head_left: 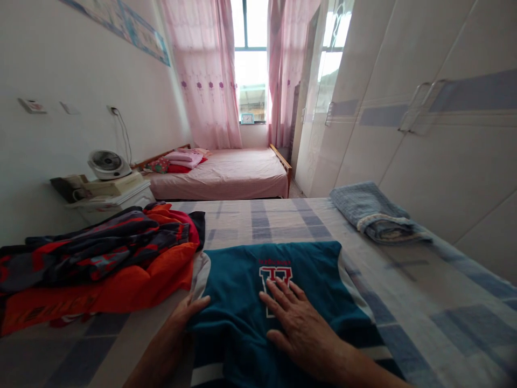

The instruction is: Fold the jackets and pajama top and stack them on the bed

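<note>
A teal garment with white-and-navy stripes lies folded on the bed in front of me, a red-and-white letter print on its upper middle. My right hand rests flat on the cloth, fingers spread over the lower part of the print. At the garment's left edge is my left hand, its thumb on top of the fabric and the edge between thumb and fingers. Most of the left fingers are hidden under or beside the cloth.
Orange and dark patterned clothes are heaped at the left. A folded blue-grey cloth lies at the right on the checked bedsheet. Beyond stand a pink-covered bed, a small fan and white wardrobes.
</note>
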Tool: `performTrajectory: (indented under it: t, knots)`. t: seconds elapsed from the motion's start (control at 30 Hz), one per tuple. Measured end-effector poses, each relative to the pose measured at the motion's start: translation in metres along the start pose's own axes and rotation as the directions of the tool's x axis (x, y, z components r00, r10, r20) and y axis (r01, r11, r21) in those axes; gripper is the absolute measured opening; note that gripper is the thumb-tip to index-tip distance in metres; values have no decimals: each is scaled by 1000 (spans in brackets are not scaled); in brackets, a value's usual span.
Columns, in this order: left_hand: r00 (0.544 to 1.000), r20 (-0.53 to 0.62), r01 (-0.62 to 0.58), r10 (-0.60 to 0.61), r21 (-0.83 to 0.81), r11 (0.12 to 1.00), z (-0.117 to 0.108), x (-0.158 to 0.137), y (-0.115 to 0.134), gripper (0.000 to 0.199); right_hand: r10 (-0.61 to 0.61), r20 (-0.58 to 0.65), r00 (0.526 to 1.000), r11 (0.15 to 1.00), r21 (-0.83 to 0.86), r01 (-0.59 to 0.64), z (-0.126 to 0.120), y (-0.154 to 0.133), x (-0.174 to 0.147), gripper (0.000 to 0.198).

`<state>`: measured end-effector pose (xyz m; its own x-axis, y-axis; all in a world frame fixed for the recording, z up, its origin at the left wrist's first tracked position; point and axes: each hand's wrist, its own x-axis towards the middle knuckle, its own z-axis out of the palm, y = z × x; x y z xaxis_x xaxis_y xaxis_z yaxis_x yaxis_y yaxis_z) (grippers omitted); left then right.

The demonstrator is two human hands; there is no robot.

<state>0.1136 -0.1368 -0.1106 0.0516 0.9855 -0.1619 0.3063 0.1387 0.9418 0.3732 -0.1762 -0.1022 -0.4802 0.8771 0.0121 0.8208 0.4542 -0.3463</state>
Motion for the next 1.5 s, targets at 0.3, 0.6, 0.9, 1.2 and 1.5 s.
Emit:
performTrajectory:
  t: [0.3, 0.6, 0.9, 1.2, 1.5]
  knots:
    - [950, 204, 311, -235, -612, 727, 7, -4, 41, 47, 45, -10, 999, 999, 27, -45, 3, 15, -32, 73]
    - [920, 372, 161, 121, -642, 749, 76, 4, 122, 62, 479, -174, 860, 674, 701, -233, -12, 38, -74, 56]
    - [693, 606, -406, 390, -119, 906, 195, 11, 126, 49, 722, -52, 689, 158, 983, -91, -12, 111, -84, 65]
    - [542, 583, -840, 605, 383, 384, 156, -6, 76, 45, 763, -135, 632, 243, 966, -88, -3, 108, -91, 85]
    - [549, 624, -835, 556, 391, 386, 183, 7, 69, 47, 595, -557, 579, 803, 379, -461, -51, 103, -86, 50]
